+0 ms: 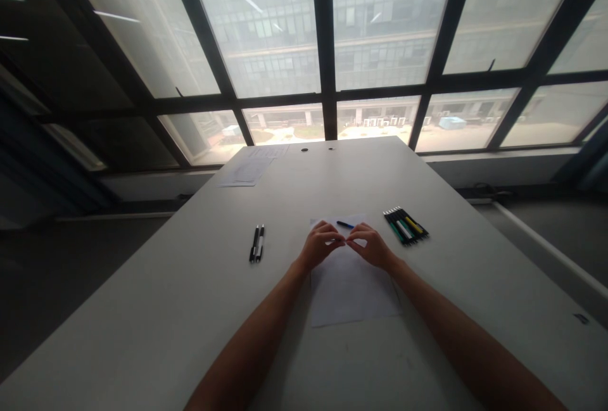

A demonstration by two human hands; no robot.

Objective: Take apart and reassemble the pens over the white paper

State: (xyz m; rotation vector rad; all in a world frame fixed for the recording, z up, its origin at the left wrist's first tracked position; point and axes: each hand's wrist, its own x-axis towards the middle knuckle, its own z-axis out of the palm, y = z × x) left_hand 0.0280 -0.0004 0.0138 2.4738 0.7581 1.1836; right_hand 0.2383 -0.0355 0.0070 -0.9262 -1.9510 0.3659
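Observation:
My left hand (322, 246) and my right hand (371, 246) meet above white paper (351, 290), their fingertips pinched close together. Whatever is between the fingers is too small to make out. Just beyond them a blue and black pen (345, 224) lies at the far end of the paper. To the right of my right hand is a row of several pens (406, 226), mostly black, with green, white and yellow parts. Two pens (257, 244), black and white, rest side by side to the left of my left hand.
The long white table (332, 189) reaches toward a wall of windows (327, 37). Printed sheets (247, 169) lie at its far left. A round dark hole (304, 150) shows near the far edge. At the right edge is a small dark object (581, 318).

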